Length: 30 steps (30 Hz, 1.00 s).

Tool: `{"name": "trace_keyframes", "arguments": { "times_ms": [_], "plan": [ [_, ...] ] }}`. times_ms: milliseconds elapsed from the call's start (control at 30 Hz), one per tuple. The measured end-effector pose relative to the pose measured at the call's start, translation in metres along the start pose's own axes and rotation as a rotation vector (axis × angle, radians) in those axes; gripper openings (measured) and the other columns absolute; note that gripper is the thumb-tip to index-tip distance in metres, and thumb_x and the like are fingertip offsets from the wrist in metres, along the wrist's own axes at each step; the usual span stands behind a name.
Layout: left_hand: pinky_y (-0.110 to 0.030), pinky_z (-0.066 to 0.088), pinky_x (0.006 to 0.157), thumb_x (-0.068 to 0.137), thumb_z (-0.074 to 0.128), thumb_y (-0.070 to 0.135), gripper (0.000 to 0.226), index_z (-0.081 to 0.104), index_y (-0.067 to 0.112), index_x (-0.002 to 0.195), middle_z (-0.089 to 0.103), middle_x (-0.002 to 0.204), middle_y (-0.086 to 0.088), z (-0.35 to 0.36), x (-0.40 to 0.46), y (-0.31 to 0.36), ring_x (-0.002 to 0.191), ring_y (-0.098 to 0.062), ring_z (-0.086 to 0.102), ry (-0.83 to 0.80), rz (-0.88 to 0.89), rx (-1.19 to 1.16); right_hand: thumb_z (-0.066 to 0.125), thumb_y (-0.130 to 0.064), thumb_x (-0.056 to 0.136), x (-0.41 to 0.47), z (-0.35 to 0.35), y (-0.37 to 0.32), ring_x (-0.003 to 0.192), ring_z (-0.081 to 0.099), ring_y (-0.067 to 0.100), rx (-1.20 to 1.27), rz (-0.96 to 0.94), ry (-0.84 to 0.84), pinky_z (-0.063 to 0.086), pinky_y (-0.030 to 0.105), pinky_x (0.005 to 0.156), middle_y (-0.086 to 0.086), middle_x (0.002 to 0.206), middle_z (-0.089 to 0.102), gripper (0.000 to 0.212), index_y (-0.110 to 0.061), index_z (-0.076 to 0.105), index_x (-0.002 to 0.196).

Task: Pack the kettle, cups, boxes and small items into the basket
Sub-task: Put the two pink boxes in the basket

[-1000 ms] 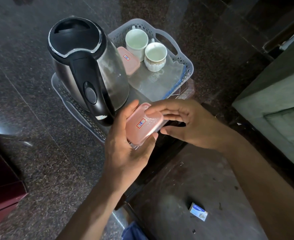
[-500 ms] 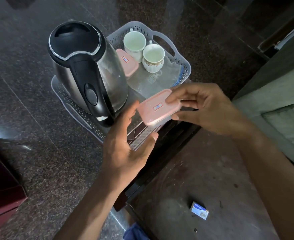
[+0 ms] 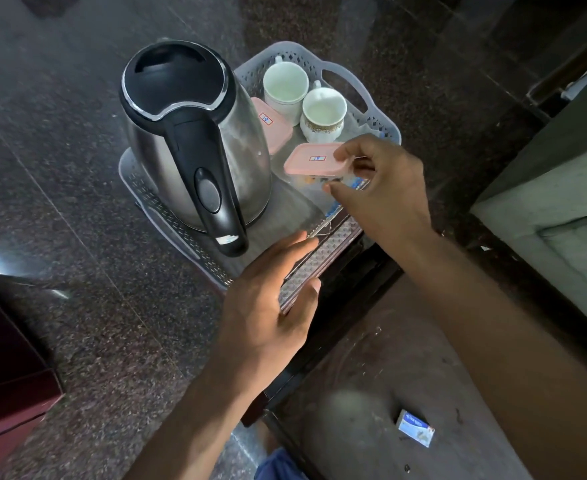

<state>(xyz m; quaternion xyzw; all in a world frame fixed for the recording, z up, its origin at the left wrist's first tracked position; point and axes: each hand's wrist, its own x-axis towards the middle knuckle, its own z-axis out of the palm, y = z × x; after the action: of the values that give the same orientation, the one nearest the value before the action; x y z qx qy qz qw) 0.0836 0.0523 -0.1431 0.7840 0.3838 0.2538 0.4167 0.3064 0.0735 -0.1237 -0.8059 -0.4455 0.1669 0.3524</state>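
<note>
A steel kettle (image 3: 195, 140) with a black lid and handle stands in the left part of the pale plastic basket (image 3: 361, 88). Two white cups (image 3: 285, 84) (image 3: 323, 112) stand upright at the basket's far end, with a pink-lidded box (image 3: 271, 123) beside them against the kettle. My right hand (image 3: 385, 188) grips a second pink-lidded box (image 3: 314, 162) by its right end, just above the basket's floor, right of the kettle. My left hand (image 3: 271, 306) hovers open over the basket's near corner, holding nothing.
The basket sits on a dark speckled stone surface (image 3: 77, 168). A small blue and white matchbox (image 3: 415, 427) lies on a lower brown surface at the bottom right. A dark red object (image 3: 5, 375) is at the left edge, and a grey-green cushion (image 3: 562, 209) at the right.
The pink box passed from both hands to my right hand alone, which carried it forward into the basket. My left hand let go and stayed open near the basket's near corner.
</note>
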Motion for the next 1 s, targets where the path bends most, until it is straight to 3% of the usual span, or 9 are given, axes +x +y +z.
{"name": "trace_keyframes", "arguments": {
  "times_ms": [67, 233, 567, 800, 1000],
  "plan": [
    [-0.028, 0.048, 0.126, 0.100, 0.072, 0.015, 0.046, 0.072, 0.009, 0.145, 0.072, 0.151, 0.001, -0.001, 0.000, -0.001, 0.145, -0.010, 0.066, -0.009, -0.003, -0.007, 0.091, -0.019, 0.076, 0.004, 0.008, -0.004, 0.101, 0.072, 0.017, -0.101, -0.031, 0.036, 0.062, 0.040, 0.092, 0.003, 0.118, 0.071, 0.042, -0.019, 0.073, 0.113],
    [-0.035, 0.051, 0.125, 0.100, 0.071, 0.015, 0.046, 0.072, 0.009, 0.146, 0.072, 0.152, 0.000, -0.001, -0.002, -0.001, 0.145, -0.012, 0.066, -0.016, -0.016, -0.014, 0.091, -0.029, 0.078, 0.012, 0.022, -0.009, 0.103, 0.067, 0.022, -0.310, -0.051, 0.036, 0.049, 0.029, 0.077, 0.006, 0.119, 0.065, 0.045, -0.018, 0.063, 0.111],
    [-0.033, 0.053, 0.123, 0.100, 0.072, 0.011, 0.046, 0.072, 0.009, 0.146, 0.073, 0.149, 0.000, 0.002, -0.002, -0.001, 0.143, -0.012, 0.067, -0.006, -0.001, -0.004, 0.085, -0.032, 0.083, 0.025, 0.045, -0.017, 0.109, 0.067, 0.040, -0.495, 0.006, -0.091, 0.055, 0.044, 0.081, 0.016, 0.128, 0.057, 0.052, -0.013, 0.058, 0.123],
    [-0.034, 0.052, 0.124, 0.099, 0.071, 0.009, 0.047, 0.071, 0.008, 0.146, 0.073, 0.150, -0.002, 0.000, -0.002, 0.002, 0.143, -0.014, 0.068, -0.014, 0.005, 0.013, 0.090, -0.040, 0.081, 0.030, 0.046, -0.023, 0.118, 0.064, 0.040, -0.558, -0.006, -0.211, 0.056, 0.046, 0.087, 0.016, 0.130, 0.056, 0.064, -0.014, 0.056, 0.128],
    [-0.048, 0.053, 0.122, 0.098, 0.071, 0.008, 0.047, 0.071, 0.003, 0.145, 0.072, 0.149, -0.008, 0.002, -0.003, 0.007, 0.142, -0.024, 0.068, -0.011, 0.037, 0.084, 0.081, -0.049, 0.086, 0.009, 0.018, -0.023, 0.110, 0.067, 0.029, -0.486, -0.075, -0.116, 0.052, 0.039, 0.083, 0.007, 0.123, 0.064, 0.046, -0.018, 0.067, 0.117]
  ]
}}
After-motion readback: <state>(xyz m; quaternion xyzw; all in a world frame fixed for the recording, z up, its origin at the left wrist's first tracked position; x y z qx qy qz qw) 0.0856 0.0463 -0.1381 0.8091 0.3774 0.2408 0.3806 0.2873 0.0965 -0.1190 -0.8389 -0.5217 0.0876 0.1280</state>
